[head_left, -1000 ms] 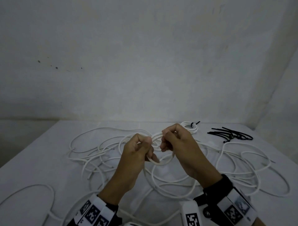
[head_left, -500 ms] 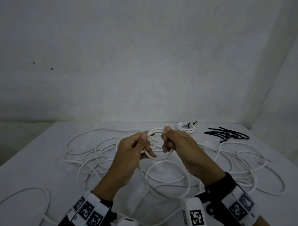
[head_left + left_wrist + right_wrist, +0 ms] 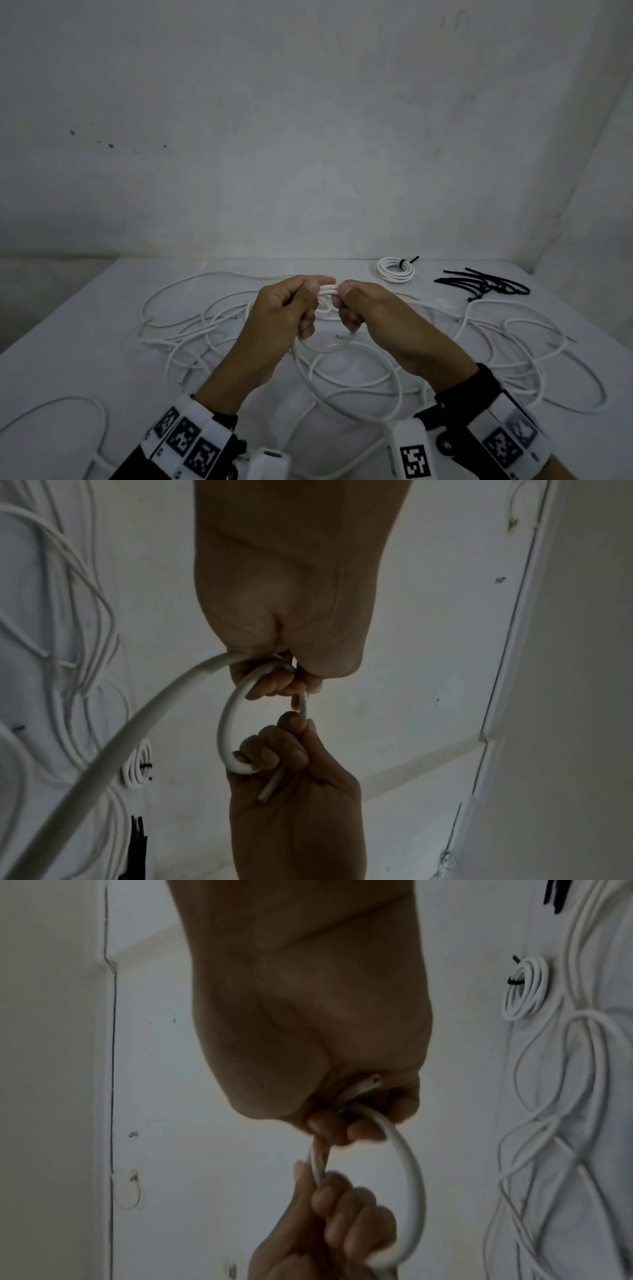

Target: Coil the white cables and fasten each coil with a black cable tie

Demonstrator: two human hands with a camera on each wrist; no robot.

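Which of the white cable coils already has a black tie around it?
The small finished coil lying at the table's far side, left of the loose black ties. The coil held in both hands has no tie yet.

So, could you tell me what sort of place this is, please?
Probably a bare workroom set up for recording: a plain white table against blank walls, holding only loose cables, one tied coil and spare ties.

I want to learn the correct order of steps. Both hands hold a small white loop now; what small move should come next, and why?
Probably wind one more turn onto the loop. The left hand and right hand both pinch it, yet cable still trails down from the left grip to the loose cables on the table, so tying seems premature.
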